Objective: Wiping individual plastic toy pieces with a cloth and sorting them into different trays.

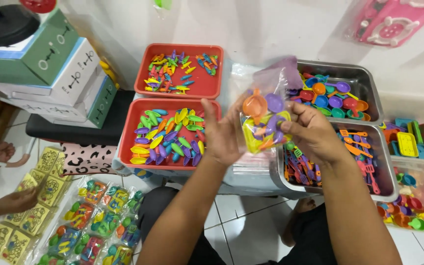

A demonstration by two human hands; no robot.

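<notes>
Left hand [224, 135]: it was closed on the left side of the clear bag [265, 122], with the thumb up in front and the fingers behind.
Right hand [310, 130]: it pinched the right side of the bag, with the fingers curled over the edge.
Clear bag: it was up in the air between both hands, above the person's lap. Inside were little toy dishes, an orange one, a purple one and a yellow tray. The top of the bag looked open and floppy.
Step in hand: I think the bag was being filled or checked before closing.
Next move: it looked like the top would need to be held flat and straight, so that nothing falls out.
Left of the bag: a red tray [128, 142] of leaf-shaped pieces sat near it, and behind that a second red tray [207, 88] of smaller bits.
Right of the bag: a metal tray [369, 78] of toy spoons and bowls, and a nearer metal tray [386, 162] of toy forks and turners.
Far left of the bag, on the floor: filled packs [99, 221] lay in rows, and another person's hand [18, 201] touched some yellow packs [30, 216].
</notes>
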